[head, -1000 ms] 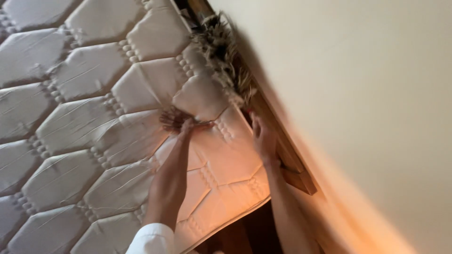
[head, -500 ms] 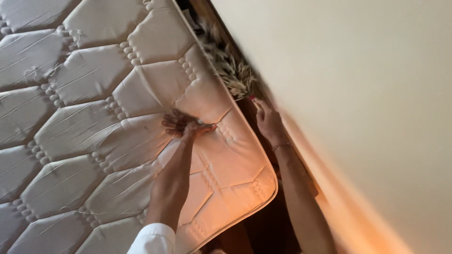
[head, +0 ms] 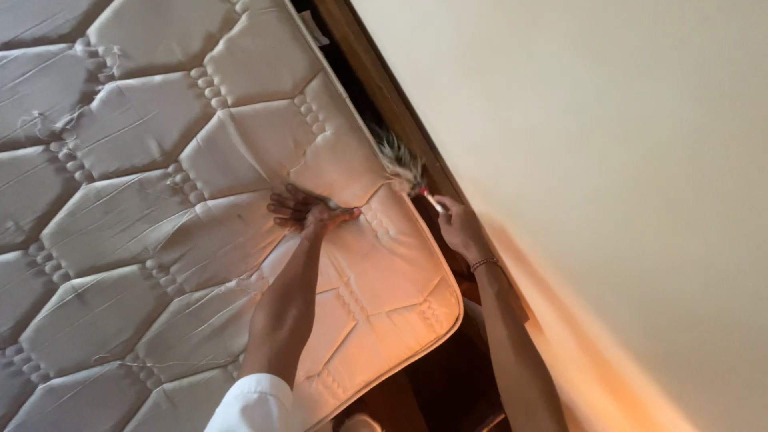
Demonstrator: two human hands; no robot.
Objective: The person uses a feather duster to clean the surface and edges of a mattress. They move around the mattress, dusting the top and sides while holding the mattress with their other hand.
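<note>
Our left hand (head: 308, 212) presses flat, open-fingered, on the mattress (head: 160, 200); right hand (head: 458, 228) grips the duster (head: 398, 164); we should sweep gently along the frame (head: 384, 88).

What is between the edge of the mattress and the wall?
In the head view, a dark gap with a wooden bed frame; the right hand holds a duster there, beside the mattress and wall.
</note>
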